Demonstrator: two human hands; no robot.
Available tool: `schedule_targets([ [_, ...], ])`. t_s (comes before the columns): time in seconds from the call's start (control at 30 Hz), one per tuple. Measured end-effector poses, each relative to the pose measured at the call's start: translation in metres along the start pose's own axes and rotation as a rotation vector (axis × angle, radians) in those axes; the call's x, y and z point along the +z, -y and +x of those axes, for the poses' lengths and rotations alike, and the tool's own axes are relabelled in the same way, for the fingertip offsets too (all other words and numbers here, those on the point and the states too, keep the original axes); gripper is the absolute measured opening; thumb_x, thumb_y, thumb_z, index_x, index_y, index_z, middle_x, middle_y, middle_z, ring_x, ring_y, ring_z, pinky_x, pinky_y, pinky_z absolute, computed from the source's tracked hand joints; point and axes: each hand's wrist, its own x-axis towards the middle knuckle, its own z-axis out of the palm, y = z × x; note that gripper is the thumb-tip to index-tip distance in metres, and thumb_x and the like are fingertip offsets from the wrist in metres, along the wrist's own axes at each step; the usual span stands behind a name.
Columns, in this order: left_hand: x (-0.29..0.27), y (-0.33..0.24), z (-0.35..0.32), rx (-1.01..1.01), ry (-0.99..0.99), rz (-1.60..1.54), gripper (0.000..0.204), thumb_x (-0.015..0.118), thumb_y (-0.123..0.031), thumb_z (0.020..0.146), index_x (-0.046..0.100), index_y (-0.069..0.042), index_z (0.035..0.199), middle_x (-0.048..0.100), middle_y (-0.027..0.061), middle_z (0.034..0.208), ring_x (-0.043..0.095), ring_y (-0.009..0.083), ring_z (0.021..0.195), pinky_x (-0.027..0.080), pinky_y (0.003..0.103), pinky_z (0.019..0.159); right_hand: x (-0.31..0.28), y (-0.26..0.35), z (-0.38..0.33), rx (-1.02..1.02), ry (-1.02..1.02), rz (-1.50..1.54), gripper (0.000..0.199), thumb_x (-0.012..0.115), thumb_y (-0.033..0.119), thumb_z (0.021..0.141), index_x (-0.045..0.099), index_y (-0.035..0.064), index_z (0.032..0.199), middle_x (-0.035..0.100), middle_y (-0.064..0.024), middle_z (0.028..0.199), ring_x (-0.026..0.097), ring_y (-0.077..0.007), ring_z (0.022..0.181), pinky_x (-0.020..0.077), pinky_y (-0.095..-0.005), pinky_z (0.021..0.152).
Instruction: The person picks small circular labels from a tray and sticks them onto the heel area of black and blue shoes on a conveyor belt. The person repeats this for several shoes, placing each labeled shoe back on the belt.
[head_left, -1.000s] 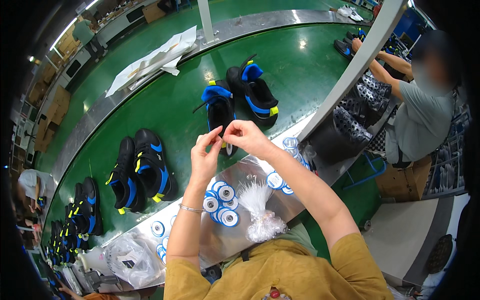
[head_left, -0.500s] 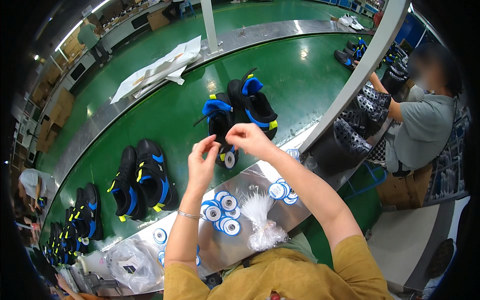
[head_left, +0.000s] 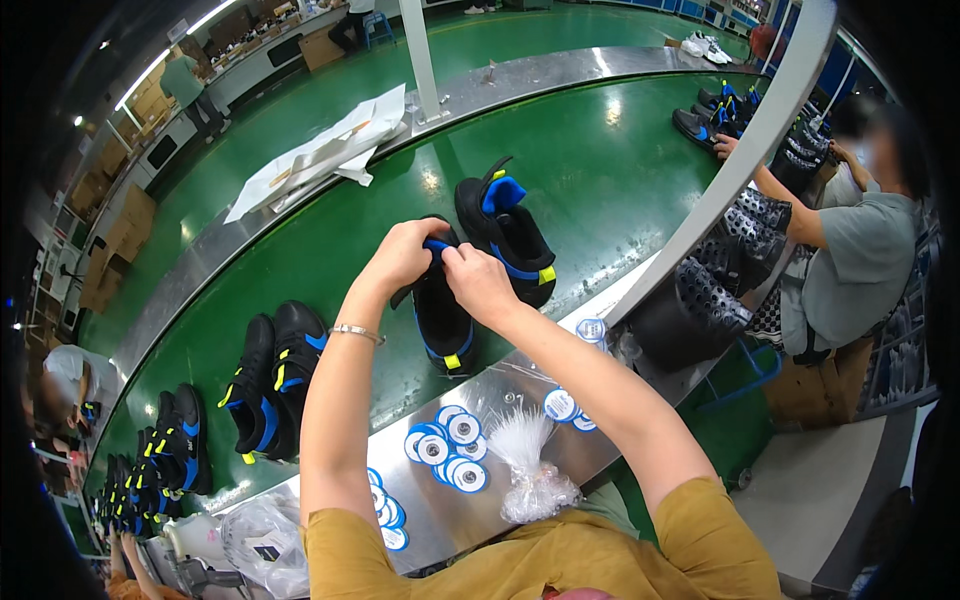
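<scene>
A black and blue shoe with a yellow heel tab sits on the green surface in front of me. My left hand closes around the left side of its tongue and top. From the right, my right hand pinches the blue tongue lining, fingertips close to the left ones. Its partner shoe, strap raised, stands just right of and beyond my hands. Below my arms, round white tags with blue rims lie on the metal ledge. Beside them is a bundle of thin clear plastic fasteners.
A pair of similar shoes stands to the left, and more shoes line up farther left. A clear plastic bag rests at lower left. White paper sheets lie across the far edge. A grey post and a co-worker are at right.
Both hands were raised above the shoe with fingertips pinched; now they grip its tongue. The round tag seen at the shoe's heel is out of sight. The view has shifted slightly.
</scene>
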Motion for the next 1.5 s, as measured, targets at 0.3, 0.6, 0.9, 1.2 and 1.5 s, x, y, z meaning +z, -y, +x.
schedule_targets([
  [0.3, 0.012, 0.035, -0.047, 0.14, -0.066, -0.111, 0.032, 0.048, 0.017, 0.064, 0.069, 0.0, 0.081, 0.065, 0.0123, 0.095, 0.063, 0.03, 0.096, 0.05, 0.035, 0.086, 0.028, -0.03, -0.005, 0.634, -0.092, 0.609, 0.017, 0.06, 0.012, 0.082, 0.051, -0.0029, 0.082, 0.061, -0.0269, 0.077, 0.061, -0.0457, 0.081, 0.0475, -0.0498, 0.067],
  [0.6, 0.039, 0.007, -0.082, 0.308, -0.186, 0.495, 0.013, 0.061, -0.004, 0.07, 0.067, -0.005, 0.082, 0.061, 0.0091, 0.098, 0.059, 0.0281, 0.101, 0.048, 0.04, 0.095, 0.016, 0.011, 0.004, 0.355, -0.002, 0.42, 0.013, 0.063, 0.015, 0.086, 0.059, 0.0031, 0.088, 0.065, -0.0169, 0.086, 0.064, -0.0381, 0.082, 0.0501, -0.0476, 0.07],
  [0.9, 0.059, 0.012, -0.091, 0.341, -0.21, 0.881, 0.014, 0.062, -0.019, 0.074, 0.073, -0.011, 0.078, 0.056, 0.0126, 0.114, 0.05, 0.0297, 0.116, 0.038, 0.057, 0.104, 0.017, 0.017, 0.004, 0.363, -0.019, 0.329, 0.013, 0.064, 0.013, 0.086, 0.061, 0.0004, 0.089, 0.067, -0.0179, 0.08, 0.065, -0.0369, 0.076, 0.0504, -0.0417, 0.066],
  [1.2, 0.062, 0.021, -0.131, -0.045, -0.848, 0.024, 0.045, 0.077, -0.006, 0.076, 0.051, 0.002, 0.112, 0.052, 0.0182, 0.119, 0.053, 0.0345, 0.109, 0.046, 0.041, 0.092, -0.009, 0.036, 0.001, 0.098, -0.059, 0.464, 0.008, 0.058, 0.007, 0.084, 0.062, 0.005, 0.09, 0.065, -0.0138, 0.088, 0.064, -0.0357, 0.082, 0.0517, -0.0442, 0.07],
  [1.5, 0.098, 0.039, -0.117, -0.587, -0.729, -0.293, 0.072, 0.072, -0.007, 0.074, 0.037, 0.006, 0.136, 0.059, 0.0232, 0.117, 0.059, 0.037, 0.107, 0.047, 0.042, 0.094, -0.003, 0.054, 0.013, -0.036, 0.283, 0.22, 0.029, 0.066, 0.01, 0.078, 0.06, 0.0064, 0.106, 0.064, -0.0144, 0.101, 0.065, -0.0328, 0.086, 0.0527, -0.0428, 0.075],
])
